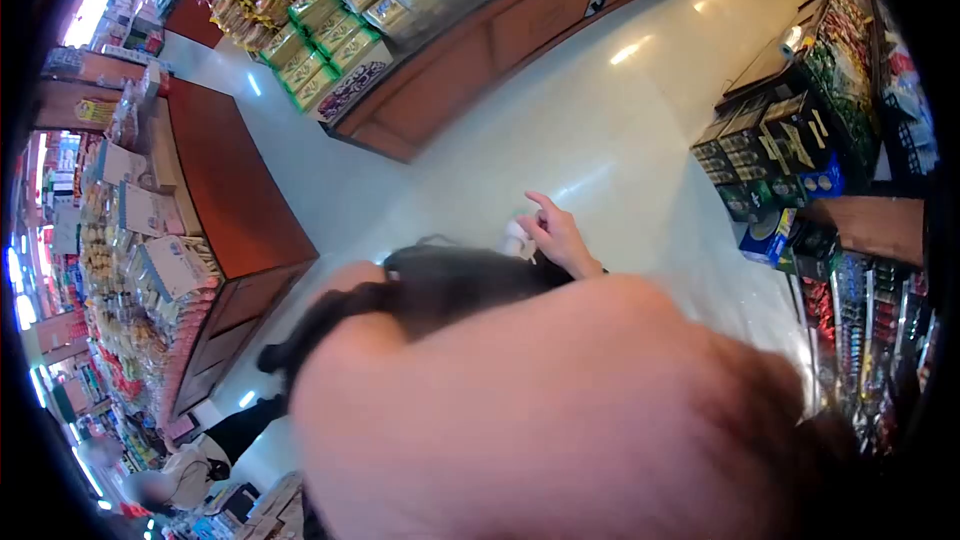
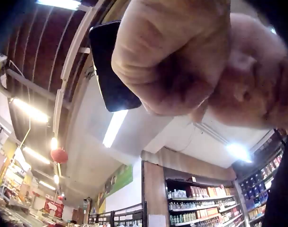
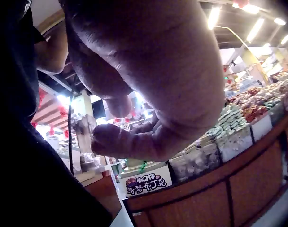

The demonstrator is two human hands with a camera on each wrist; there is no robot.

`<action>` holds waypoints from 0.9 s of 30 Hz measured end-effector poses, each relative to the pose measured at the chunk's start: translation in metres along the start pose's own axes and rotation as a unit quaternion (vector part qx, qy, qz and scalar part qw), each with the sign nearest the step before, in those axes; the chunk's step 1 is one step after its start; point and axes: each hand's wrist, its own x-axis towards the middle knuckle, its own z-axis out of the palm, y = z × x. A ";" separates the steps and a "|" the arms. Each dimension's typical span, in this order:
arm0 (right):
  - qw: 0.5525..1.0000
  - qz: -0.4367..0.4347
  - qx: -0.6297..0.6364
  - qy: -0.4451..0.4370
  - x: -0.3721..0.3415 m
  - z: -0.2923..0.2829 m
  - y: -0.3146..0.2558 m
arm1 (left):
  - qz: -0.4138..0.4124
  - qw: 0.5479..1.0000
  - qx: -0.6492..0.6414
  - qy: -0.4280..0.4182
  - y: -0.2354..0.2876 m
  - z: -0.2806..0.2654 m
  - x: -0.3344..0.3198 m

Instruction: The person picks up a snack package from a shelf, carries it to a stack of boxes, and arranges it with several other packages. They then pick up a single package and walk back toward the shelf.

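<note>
My left hand is raised close to the head, its fingers curled inward. A dark flat slab with a thin bright edge shows behind the knuckles; I cannot tell whether the hand holds it. In the head view, large blurred skin fills the lower middle and hides much of the body. Beyond it, my right hand hangs over the floor beside the black clothing. Its fingers are loosely bent with nothing between them, as the right wrist view shows.
Wooden counters heaped with packaged goods stand ahead, and another counter is on the left. Stacked dark boxes line the right. Pale shiny floor runs between them. At lower left is another person.
</note>
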 end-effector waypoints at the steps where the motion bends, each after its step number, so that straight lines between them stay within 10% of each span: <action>1: 1.000 -0.001 -0.005 -0.002 0.012 -0.001 -0.003 | -0.001 1.000 0.007 0.006 -0.004 -0.010 -0.004; 17: 0.980 0.042 -0.099 -0.165 0.133 0.035 -0.059 | -0.176 0.960 0.143 0.163 0.023 -0.193 -0.113; 22: 0.983 0.003 -0.123 -0.137 0.180 0.063 -0.051 | -0.531 0.768 0.279 0.226 -0.028 -0.223 -0.240; 27: 0.984 0.047 -0.133 -0.111 0.248 0.094 -0.087 | -0.611 0.644 0.241 0.391 -0.117 -0.219 -0.393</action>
